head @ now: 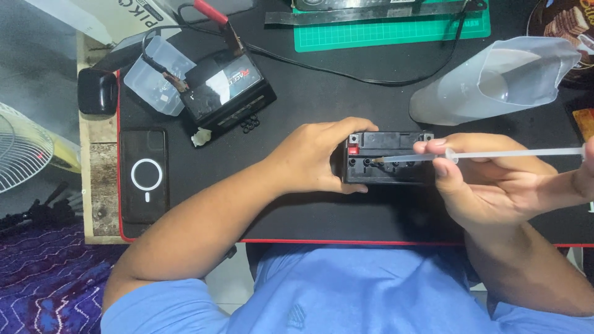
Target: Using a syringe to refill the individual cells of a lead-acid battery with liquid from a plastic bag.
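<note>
A small black battery (387, 172) lies on the black desk mat (309, 210) in front of me, with a red terminal cover at its left top. My left hand (312, 158) grips the battery's left end. My right hand (489, 182) holds a clear plastic syringe (489, 154) horizontally, its tip resting at a filler hole on the battery's top.
A second black battery (226, 93) with red and black clamp leads sits at the back left beside a clear plastic tub (151, 80). A phone (144, 176) lies at the mat's left edge. A cut clear plastic bottle (501, 80) lies at the back right, a green cutting mat (390, 28) behind.
</note>
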